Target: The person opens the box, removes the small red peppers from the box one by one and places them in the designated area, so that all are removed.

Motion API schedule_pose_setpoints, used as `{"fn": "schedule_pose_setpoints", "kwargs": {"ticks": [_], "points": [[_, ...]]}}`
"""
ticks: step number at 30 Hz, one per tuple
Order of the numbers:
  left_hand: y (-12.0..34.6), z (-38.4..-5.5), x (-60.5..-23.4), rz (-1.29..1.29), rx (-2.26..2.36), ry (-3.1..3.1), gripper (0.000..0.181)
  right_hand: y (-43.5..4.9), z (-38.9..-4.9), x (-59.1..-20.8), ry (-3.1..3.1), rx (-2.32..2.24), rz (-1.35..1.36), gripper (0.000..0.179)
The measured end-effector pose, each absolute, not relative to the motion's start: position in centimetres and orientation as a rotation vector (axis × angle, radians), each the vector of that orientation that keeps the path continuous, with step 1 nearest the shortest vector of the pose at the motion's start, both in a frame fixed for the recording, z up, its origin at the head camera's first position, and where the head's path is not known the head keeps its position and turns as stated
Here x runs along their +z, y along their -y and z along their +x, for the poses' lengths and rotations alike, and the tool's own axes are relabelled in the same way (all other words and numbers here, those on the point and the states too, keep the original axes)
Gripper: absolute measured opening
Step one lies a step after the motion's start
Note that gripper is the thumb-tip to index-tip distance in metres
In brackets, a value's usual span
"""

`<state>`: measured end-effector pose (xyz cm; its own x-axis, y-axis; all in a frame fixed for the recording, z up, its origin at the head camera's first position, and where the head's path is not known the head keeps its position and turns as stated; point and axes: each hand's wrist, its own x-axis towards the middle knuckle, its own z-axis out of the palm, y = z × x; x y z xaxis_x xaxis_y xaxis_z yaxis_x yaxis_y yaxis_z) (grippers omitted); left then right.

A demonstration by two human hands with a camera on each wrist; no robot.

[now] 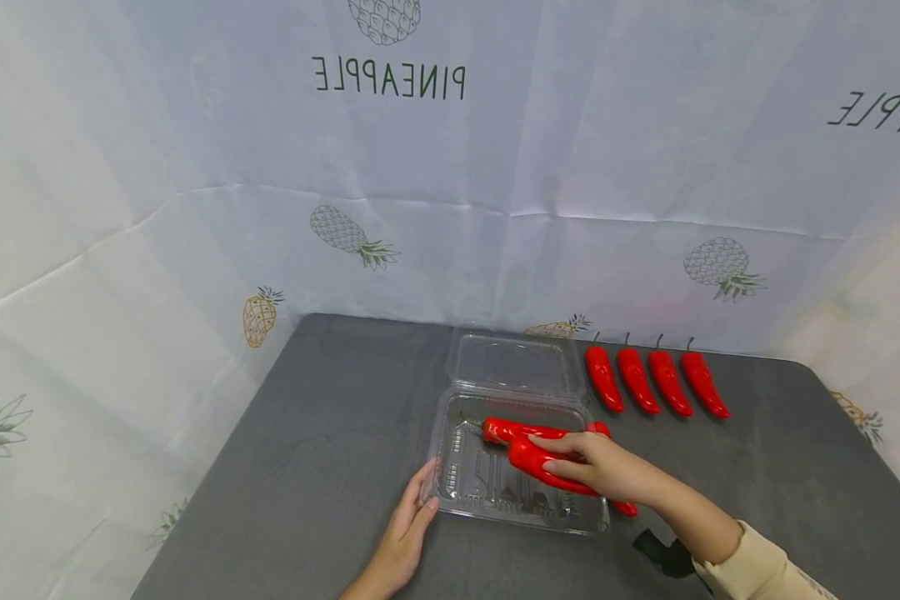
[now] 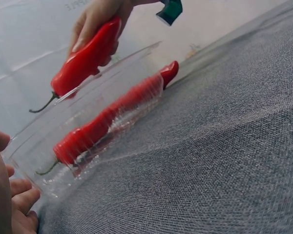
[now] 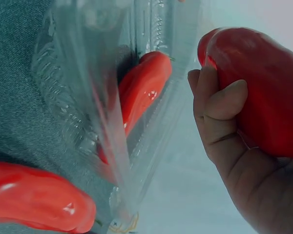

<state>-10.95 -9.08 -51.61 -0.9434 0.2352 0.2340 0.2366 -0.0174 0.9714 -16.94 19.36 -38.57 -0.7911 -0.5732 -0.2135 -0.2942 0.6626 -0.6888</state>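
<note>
My left hand (image 1: 402,537) holds the left side of a clear plastic clamshell box (image 1: 487,479), its thumb near the rim in the left wrist view. The box's lid (image 1: 513,362) lies folded back behind it. Above the box, my right hand (image 1: 607,468) grips a red pepper (image 2: 90,58) with a green stem that points left. A second red pepper (image 2: 88,137) lies inside, along the back of the tray; part of it hides behind the right hand in the head view. In the left wrist view, its tip shows past the box's wall.
Several red peppers (image 1: 633,379) lie in a row at the back right of the dark grey table (image 1: 330,433), stems towards the curtain. A pineapple-print curtain (image 1: 435,250) hangs behind the table. A dark green item (image 1: 669,554) is by the right forearm.
</note>
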Motion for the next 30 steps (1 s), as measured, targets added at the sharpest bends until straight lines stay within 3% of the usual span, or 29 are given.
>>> {"fn": "schedule_pose_setpoints", "kwargs": {"ticks": [30], "points": [[9.1, -10.9, -51.6, -0.531, -2.170, 2.217, 0.046, -23.5, -13.9, -40.0, -2.521, -1.370, -0.190, 0.054]]}}
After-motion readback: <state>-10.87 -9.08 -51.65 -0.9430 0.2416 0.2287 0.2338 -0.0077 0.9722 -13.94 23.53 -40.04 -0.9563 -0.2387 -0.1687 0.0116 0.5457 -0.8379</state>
